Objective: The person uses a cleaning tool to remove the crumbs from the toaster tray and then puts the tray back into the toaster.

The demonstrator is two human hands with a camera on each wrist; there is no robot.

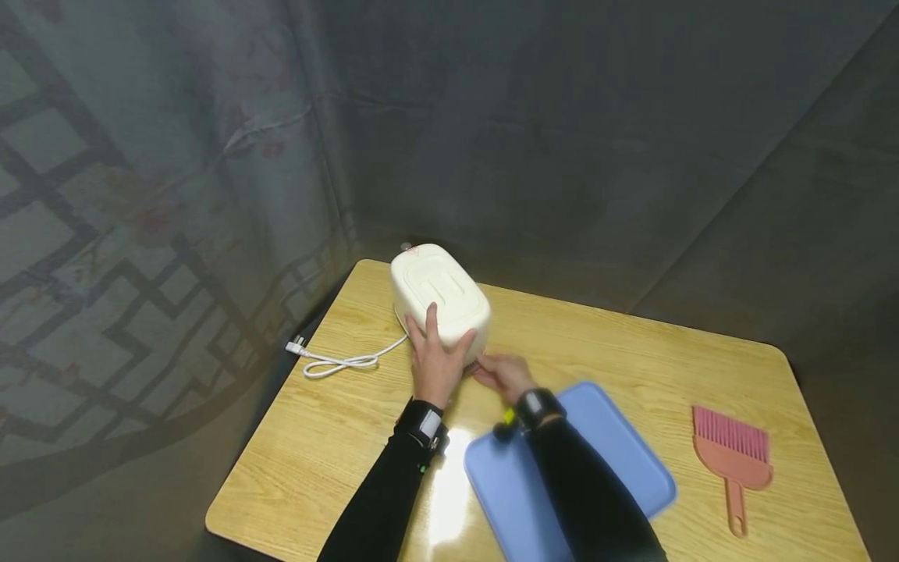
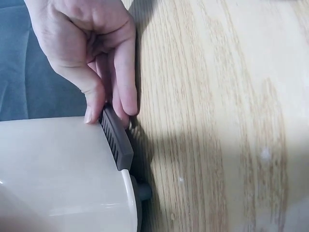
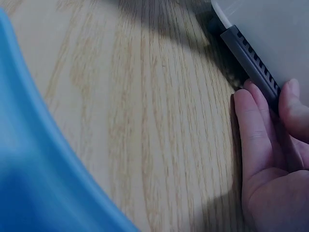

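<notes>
Head view: centre frame, the left hand [image 1: 437, 361] lies flat-fingered on a smooth cream toaster [image 1: 438, 300] on the wood-grain table [image 1: 337, 437]; a blue tray [image 1: 618, 460] sits lower right.

Left wrist view: upper left, the right hand [image 2: 91, 53] pinches the ribbed grey drawer [image 2: 117, 137].

Right wrist view: at right, fingers [image 3: 253, 130] grip it.

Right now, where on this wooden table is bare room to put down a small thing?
Free: the wood between the blue tray and the pink brush, the far strip behind them, and the near left corner below the white cord. Crowded: the cream appliance, where the left hand rests and the right hand pinches its gray ribbed tab.
</notes>
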